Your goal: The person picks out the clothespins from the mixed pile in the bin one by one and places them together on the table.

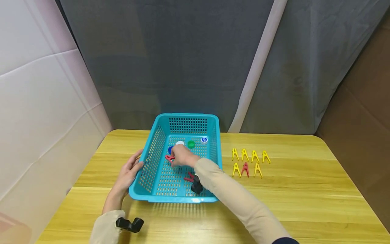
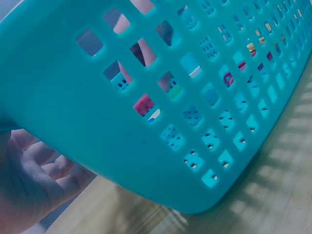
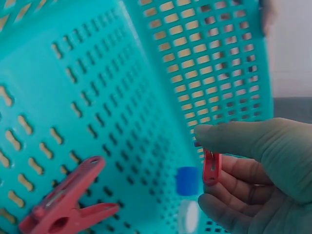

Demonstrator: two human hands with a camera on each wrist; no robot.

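Inside the blue basket point(image 1: 138, 196), my right hand point(image 1: 183, 156) pinches a red clip point(image 1: 169, 158); in the right wrist view the thumb and fingers of that hand point(image 3: 258, 165) hold the red clip point(image 3: 212, 167) near a blue cap point(image 3: 187, 181). Another red clip point(image 1: 189, 177) lies on the basket floor nearer the front. My left hand point(image 1: 127, 174) rests against the basket's left side, and in the left wrist view its fingers point(image 2: 58, 170) reach beneath the rim. Behind the right hand lie a white cap point(image 1: 180, 143), a green cap point(image 1: 191, 144) and a blue-and-white cap point(image 1: 204, 140).
To the basket's right, on the wooden table point(image 1: 298, 189), clips lie in two rows: several yellow ones point(image 1: 254, 156) and one red clip point(image 1: 245, 169) in the nearer row. A grey curtain point(image 1: 189, 67) hangs behind the table.
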